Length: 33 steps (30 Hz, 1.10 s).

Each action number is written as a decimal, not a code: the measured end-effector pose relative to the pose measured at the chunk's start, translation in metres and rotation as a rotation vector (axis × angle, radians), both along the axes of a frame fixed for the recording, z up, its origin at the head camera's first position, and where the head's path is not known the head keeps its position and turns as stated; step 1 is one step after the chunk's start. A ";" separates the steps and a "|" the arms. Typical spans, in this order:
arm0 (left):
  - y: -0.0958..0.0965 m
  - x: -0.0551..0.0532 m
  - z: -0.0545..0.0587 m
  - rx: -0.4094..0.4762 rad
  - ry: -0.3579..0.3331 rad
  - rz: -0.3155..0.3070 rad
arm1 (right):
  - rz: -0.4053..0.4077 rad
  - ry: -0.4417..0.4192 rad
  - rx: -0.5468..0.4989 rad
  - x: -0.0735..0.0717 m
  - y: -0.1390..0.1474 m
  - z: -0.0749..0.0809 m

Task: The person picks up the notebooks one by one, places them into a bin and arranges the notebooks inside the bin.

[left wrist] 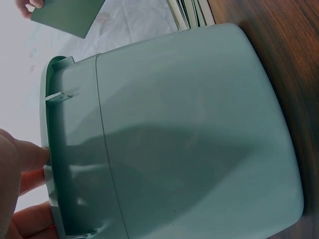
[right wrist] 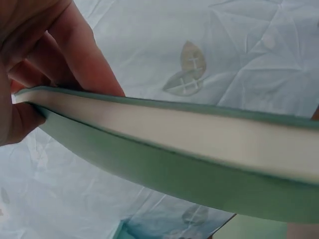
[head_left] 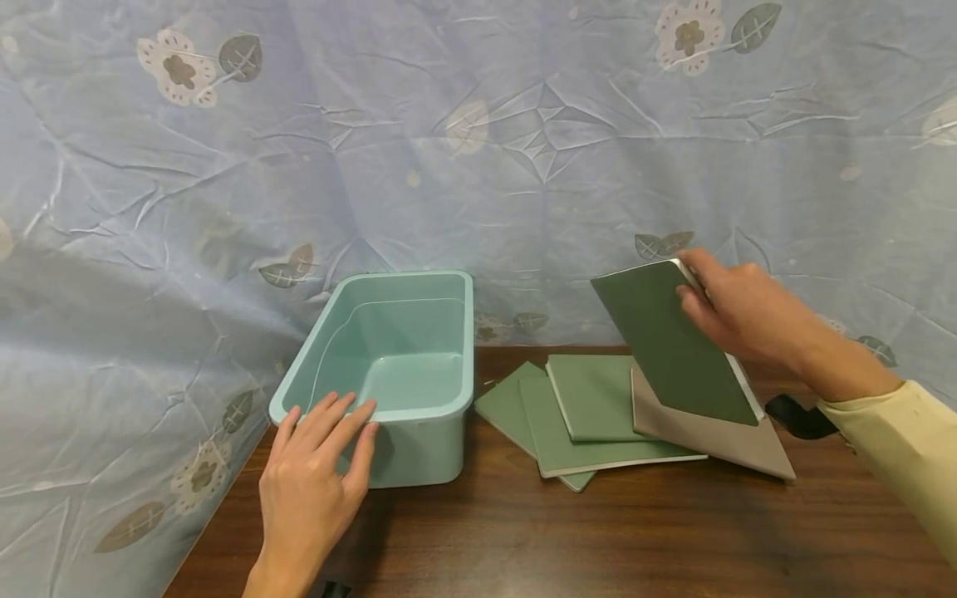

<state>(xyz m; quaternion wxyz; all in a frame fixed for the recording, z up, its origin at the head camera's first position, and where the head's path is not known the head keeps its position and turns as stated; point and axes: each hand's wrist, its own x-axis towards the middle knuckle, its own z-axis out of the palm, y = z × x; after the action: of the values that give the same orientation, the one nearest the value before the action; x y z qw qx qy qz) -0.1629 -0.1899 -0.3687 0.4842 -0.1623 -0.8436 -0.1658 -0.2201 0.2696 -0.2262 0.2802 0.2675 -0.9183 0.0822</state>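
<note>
While right fingers (right wrist: 92, 59) pinch it, plain green notebook (head_left: 665, 340), pale pages (right wrist: 199, 132), left fingers (head_left: 350, 428) relaxed

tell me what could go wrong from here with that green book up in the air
The right hand grips the lifted green book only by its edge, so it might twist or slip.

It hangs close over the brown book and could knock it, since that and the green books beneath overlap at odd angles.

The left hand touches the bin's rim; a hard push might shift the bin.
</note>
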 end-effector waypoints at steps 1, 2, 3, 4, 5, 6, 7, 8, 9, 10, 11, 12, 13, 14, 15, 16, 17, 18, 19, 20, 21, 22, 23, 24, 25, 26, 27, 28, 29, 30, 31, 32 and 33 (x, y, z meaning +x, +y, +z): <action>0.000 0.000 0.000 -0.002 -0.005 0.001 | -0.011 -0.018 -0.019 0.000 -0.002 0.001; -0.001 0.000 0.000 -0.002 -0.006 0.001 | -0.021 -0.035 -0.042 0.001 -0.003 0.003; -0.001 -0.001 0.000 -0.001 -0.007 0.001 | -0.029 -0.047 -0.063 0.001 -0.005 0.004; -0.001 -0.001 -0.001 -0.001 -0.008 0.001 | -0.031 -0.060 -0.089 0.000 -0.006 0.005; -0.001 -0.001 -0.001 -0.001 -0.009 0.002 | -0.034 -0.071 -0.116 0.000 -0.007 0.006; -0.001 -0.001 -0.001 0.000 -0.010 0.002 | -0.036 -0.079 -0.140 0.000 -0.008 0.007; -0.001 -0.001 -0.001 0.000 -0.012 0.002 | -0.036 -0.086 -0.162 0.000 -0.009 0.007; -0.001 -0.001 -0.001 0.001 -0.013 0.003 | -0.035 -0.089 -0.182 0.000 -0.010 0.008; -0.001 -0.001 -0.001 0.001 -0.016 0.004 | -0.037 -0.092 -0.197 -0.001 -0.010 0.009; -0.001 -0.001 -0.001 0.001 -0.018 0.004 | -0.042 -0.095 -0.212 -0.001 -0.011 0.009; -0.001 -0.001 -0.001 0.001 -0.018 0.004 | -0.047 -0.098 -0.228 -0.001 -0.011 0.009; -0.001 -0.001 -0.001 0.002 -0.018 0.004 | -0.052 -0.108 -0.247 -0.001 -0.012 0.010; -0.001 -0.002 -0.001 0.002 -0.016 0.004 | -0.056 -0.117 -0.267 -0.002 -0.012 0.010; 0.000 -0.002 -0.001 0.003 -0.015 0.003 | -0.063 -0.132 -0.290 -0.002 -0.012 0.011; 0.000 -0.002 -0.001 0.004 -0.013 0.001 | -0.071 -0.142 -0.310 -0.002 -0.012 0.012; 0.000 -0.002 -0.001 0.004 -0.011 0.000 | -0.078 -0.155 -0.332 -0.002 -0.012 0.012; 0.000 -0.002 0.000 0.004 -0.009 0.000 | -0.084 -0.173 -0.353 -0.003 -0.013 0.013; 0.000 -0.002 0.000 0.003 -0.008 0.000 | -0.091 -0.188 -0.367 -0.003 -0.013 0.014; 0.000 -0.002 0.000 0.003 -0.006 -0.002 | -0.098 -0.197 -0.375 -0.003 -0.014 0.015; 0.000 -0.001 0.000 0.004 -0.003 -0.004 | -0.103 -0.210 -0.385 -0.003 -0.014 0.016; 0.000 -0.001 0.000 0.004 0.000 -0.005 | -0.107 -0.214 -0.392 -0.003 -0.015 0.017; 0.000 -0.001 0.001 0.004 0.004 -0.006 | -0.111 -0.222 -0.400 -0.003 -0.016 0.017; 0.000 -0.001 0.001 0.005 0.009 -0.008 | -0.113 -0.228 -0.410 -0.002 -0.016 0.017; 0.000 -0.001 0.001 0.007 0.013 -0.010 | -0.116 -0.229 -0.419 -0.002 -0.017 0.018; 0.000 -0.001 0.001 0.008 0.017 -0.011 | -0.116 -0.233 -0.433 -0.002 -0.018 0.018; 0.000 -0.001 0.001 0.008 0.021 -0.012 | -0.114 -0.238 -0.446 -0.002 -0.020 0.018; 0.000 -0.001 0.001 0.009 0.023 -0.012 | -0.113 -0.245 -0.458 -0.002 -0.021 0.017; 0.000 -0.001 0.001 0.009 0.023 -0.012 | -0.108 -0.255 -0.472 -0.002 -0.023 0.017; 0.000 -0.001 0.001 0.008 0.022 -0.012 | -0.101 -0.264 -0.487 -0.002 -0.024 0.017; 0.000 -0.001 0.001 0.007 0.019 -0.011 | -0.096 -0.271 -0.497 -0.001 -0.026 0.017; 0.000 -0.001 0.001 0.006 0.014 -0.010 | -0.091 -0.279 -0.510 -0.001 -0.028 0.016; -0.001 -0.001 0.001 0.004 0.009 -0.009 | -0.083 -0.286 -0.524 -0.001 -0.029 0.016; -0.001 -0.001 0.001 0.002 0.004 -0.008 | -0.077 -0.297 -0.544 0.000 -0.030 0.016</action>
<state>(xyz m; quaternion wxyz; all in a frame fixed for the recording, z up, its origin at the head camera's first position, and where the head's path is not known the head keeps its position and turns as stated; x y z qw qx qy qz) -0.1638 -0.1908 -0.3681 0.4856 -0.1654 -0.8417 -0.1684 -0.2203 0.2391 -0.2106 0.2069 0.1329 -0.9030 0.3523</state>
